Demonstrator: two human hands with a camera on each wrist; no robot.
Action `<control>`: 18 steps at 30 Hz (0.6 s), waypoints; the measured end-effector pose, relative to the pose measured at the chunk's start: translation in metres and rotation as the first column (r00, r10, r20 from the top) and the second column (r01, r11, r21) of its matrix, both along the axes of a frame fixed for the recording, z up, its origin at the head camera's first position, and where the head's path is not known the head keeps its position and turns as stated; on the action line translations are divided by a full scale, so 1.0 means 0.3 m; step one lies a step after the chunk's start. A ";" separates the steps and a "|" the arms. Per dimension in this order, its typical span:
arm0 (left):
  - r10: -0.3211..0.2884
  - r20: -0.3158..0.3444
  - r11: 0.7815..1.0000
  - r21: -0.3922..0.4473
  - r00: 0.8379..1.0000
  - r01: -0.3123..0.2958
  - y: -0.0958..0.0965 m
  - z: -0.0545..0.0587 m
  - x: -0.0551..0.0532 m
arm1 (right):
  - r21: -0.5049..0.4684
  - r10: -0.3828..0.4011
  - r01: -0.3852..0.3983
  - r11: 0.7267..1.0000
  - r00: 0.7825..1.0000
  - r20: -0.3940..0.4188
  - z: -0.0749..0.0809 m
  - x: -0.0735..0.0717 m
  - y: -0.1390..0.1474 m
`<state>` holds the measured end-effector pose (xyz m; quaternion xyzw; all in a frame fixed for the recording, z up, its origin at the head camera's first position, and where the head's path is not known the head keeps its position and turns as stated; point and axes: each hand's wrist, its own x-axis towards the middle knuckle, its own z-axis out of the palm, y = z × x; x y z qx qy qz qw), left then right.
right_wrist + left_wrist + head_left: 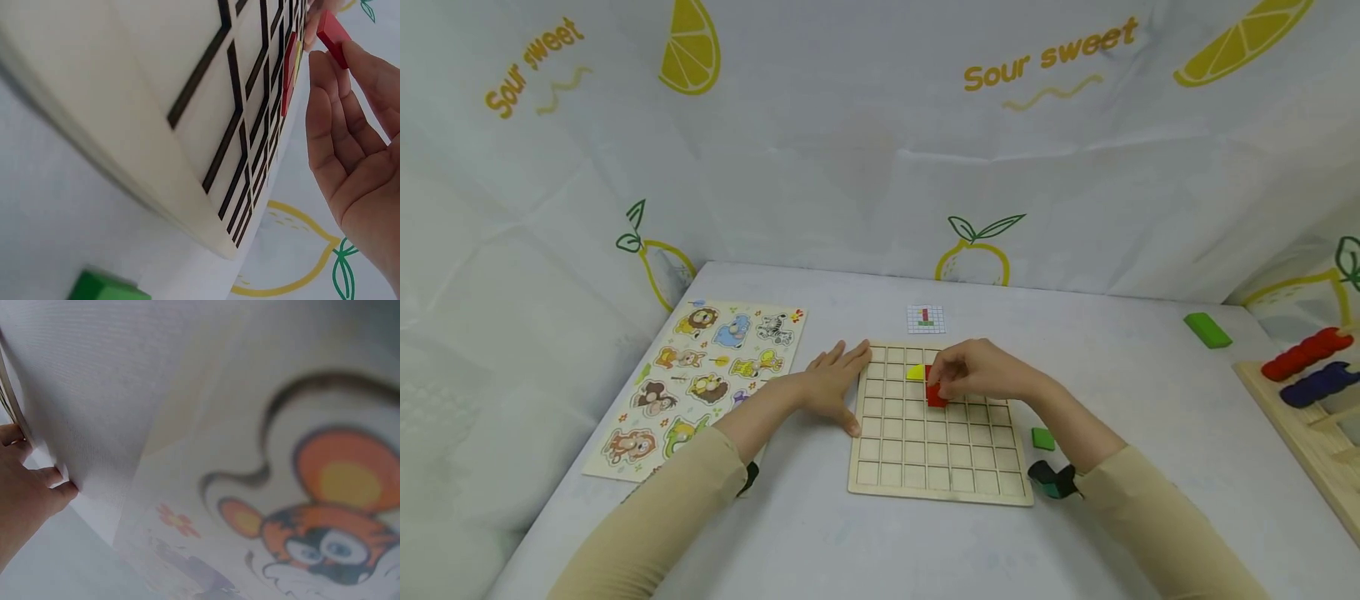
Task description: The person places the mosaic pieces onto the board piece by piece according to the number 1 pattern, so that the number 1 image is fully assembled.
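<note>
A pale wooden grid board [940,482] lies flat on the table, a yellow rounded piece [915,372] and a red piece [288,78] set on its squares. Over the board, my right hand [981,372] pinches a small red block [334,36] between thumb and fingertips. In the right wrist view the block is tilted and stands clear of the grid. My left hand [833,385] rests with spread fingers along the board's left edge, its fingertips and thumb right at the rim. The left wrist view shows that hand [25,490] at the far left.
Left of the board lies an animal puzzle [707,387]. A small pattern card [926,319] is behind the board. One green block [1042,439] sits right of it, another green block [1207,330] farther back. A wooden bead frame [1292,433] stands at the far right.
</note>
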<state>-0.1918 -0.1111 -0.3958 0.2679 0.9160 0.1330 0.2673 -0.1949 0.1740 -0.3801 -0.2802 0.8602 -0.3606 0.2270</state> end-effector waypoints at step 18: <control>0.006 -0.007 1.000 -0.002 1.000 -0.006 0.002 -0.004 -0.001 | 0.127 -0.026 0.025 0.992 1.000 0.005 -0.022 0.012 -0.024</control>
